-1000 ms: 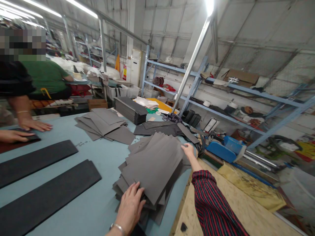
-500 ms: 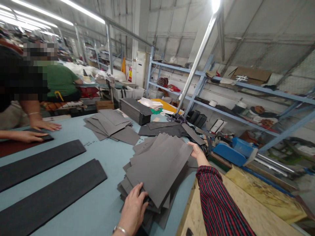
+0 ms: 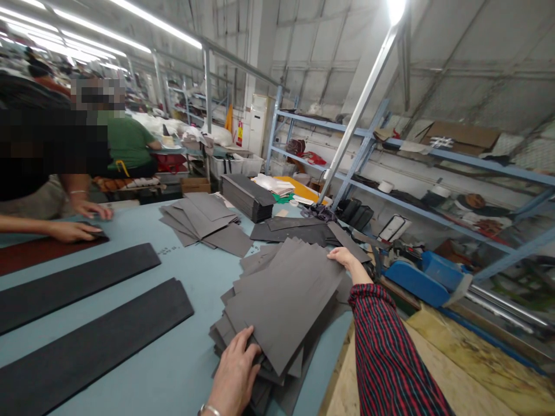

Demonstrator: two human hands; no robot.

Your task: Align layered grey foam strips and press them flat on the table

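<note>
In the head view, your left hand [image 3: 236, 370], a bracelet [image 3: 210, 409] at its wrist, rests against the near left edge of a pile of gray sheets [image 3: 223, 335], its fingers loosely bent; you cannot tell from here whether they pinch any of the layers. Your right hand [image 3: 343, 257], below a striped sleeve [image 3: 390, 341], has its fingers closed on the far right corner of the top sheet [image 3: 286, 300]. The pile sits uneven and fanned on the blue table [image 3: 173, 370], between your hands and near the table's right edge. Beyond it lie a second pile [image 3: 202, 219] of gray sheets, a neat dark stack [image 3: 247, 196] and some loose dark sheets [image 3: 295, 229]. To your left, two long black strips [image 3: 104, 341] lie side by side, apart from the pile. Past them, a co-worker's hand [image 3: 73, 231] holds a dark piece over a reddish-brown panel [image 3: 43, 251]; that person's other hand [image 3: 91, 208] is near it. To your right stands a blue machine [image 3: 420, 280], with shelves [image 3: 468, 160] behind it.
</note>
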